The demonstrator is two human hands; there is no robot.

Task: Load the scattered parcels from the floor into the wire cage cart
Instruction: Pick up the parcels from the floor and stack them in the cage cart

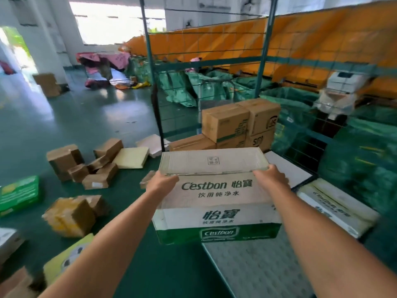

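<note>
I hold a white and green Cestbon water carton in front of me, over the open front of the wire cage cart. My left hand grips its upper left edge and my right hand grips its upper right edge. Brown cartons are stacked at the back of the cart, and a second Cestbon carton lies flat on the right. Several brown parcels lie scattered on the green floor to the left.
A taped brown parcel, a green box and a yellow parcel lie on the floor at the lower left. Green sacks and an orange chute stand behind the cart. A patterned white sheet lies below the carton.
</note>
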